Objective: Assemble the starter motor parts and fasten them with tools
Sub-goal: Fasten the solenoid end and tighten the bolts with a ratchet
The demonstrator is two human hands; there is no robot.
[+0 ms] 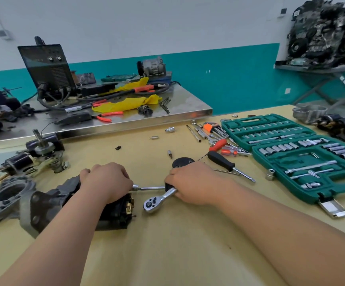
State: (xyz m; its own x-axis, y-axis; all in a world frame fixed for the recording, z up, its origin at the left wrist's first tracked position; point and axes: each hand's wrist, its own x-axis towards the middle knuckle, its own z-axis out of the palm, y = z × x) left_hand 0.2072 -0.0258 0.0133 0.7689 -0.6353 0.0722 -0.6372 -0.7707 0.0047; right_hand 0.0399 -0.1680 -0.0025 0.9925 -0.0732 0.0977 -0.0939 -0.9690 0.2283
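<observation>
Both forearms [68, 234] reach in from the bottom edge over the tan workbench [177, 248], on which everything lies. Well to the right of the starter motor [47, 201], the green socket case [287, 159] lies open with its rows of sockets showing. The starter motor itself lies on its side at the lower left of the bench, its brass-terminal end facing right. A grey cast housing [6, 197] touches its left end. Behind the motor sits a cluster of dismantled starter parts [41, 155].

The left hand [107, 182] is curled over the top of the motor's right end, gripping it. Right of the motor, the right hand [196, 182] has its fingers wrapped round the handle of a ratchet [157, 201], whose head rests on the bench just beside the motor. A thin steel shaft [148, 188] runs from under that hand to the motor's upper right corner, at the left fingertips. Farther right of the motor lie a round black cap [183, 162] and a black-handled screwdriver [223, 163].
</observation>
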